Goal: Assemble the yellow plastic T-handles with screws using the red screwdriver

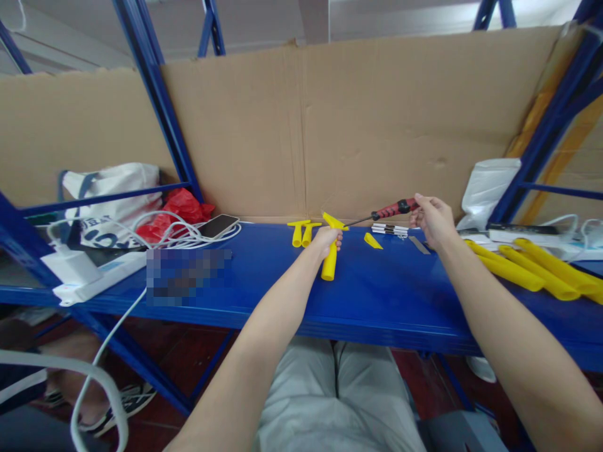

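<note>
My left hand is closed around a yellow T-shaped plastic piece, its tube pointing down toward me. In my right hand, the fingers grip the end of a red-and-black screwdriver. The screwdriver's thin shaft slants down to the left and its end meets the head of the yellow piece; the exact contact at the tip is too small to make out. Behind my left hand stand two smaller-looking yellow T-shaped pieces. A loose yellow wedge-like part lies right of the held piece.
White slim items and a flat metal strip lie near my right hand. Several yellow tubes are at the right. White cables, a phone, a power strip and a bag occupy the left. Cardboard backs the blue shelf.
</note>
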Demonstrator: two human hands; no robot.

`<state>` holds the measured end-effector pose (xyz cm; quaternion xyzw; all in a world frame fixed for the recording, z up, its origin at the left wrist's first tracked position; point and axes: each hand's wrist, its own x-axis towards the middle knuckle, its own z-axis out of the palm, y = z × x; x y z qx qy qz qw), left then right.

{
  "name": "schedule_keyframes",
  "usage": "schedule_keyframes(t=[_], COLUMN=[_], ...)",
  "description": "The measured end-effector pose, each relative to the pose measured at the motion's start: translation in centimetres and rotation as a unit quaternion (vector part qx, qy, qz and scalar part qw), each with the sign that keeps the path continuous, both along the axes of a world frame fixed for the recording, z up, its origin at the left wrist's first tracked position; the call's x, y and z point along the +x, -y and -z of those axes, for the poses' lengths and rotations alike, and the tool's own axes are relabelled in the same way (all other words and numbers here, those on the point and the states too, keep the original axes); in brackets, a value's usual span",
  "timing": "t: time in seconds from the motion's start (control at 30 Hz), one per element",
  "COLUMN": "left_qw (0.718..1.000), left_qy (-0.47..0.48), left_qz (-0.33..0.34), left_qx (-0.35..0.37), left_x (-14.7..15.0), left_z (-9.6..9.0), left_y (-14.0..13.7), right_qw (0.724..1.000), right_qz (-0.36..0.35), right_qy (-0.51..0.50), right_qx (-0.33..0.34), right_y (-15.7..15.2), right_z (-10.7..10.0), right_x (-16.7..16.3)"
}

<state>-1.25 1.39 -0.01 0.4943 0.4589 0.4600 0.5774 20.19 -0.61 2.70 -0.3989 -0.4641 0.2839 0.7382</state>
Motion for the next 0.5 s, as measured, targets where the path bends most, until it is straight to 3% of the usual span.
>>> schedule_keyframes(t=[0.2, 0.5], left_qw=[0.999, 0.999], left_qy=[0.008, -0.028], left_qz=[0.031, 0.003], left_qx=[0.005, 0.026], left_x=[0.0, 0.0], left_z=[-0.1, -0.2], left_y=[0.0, 0.2], right_qw=[0.990, 0.992], right_qz=[0.113, 0.069], right_qy=[0.089, 0.097], right_qx=[0.009, 0.048], right_y=[-0.8, 0.1], right_z=[0.4, 0.0], right_x=[1.0, 0.4])
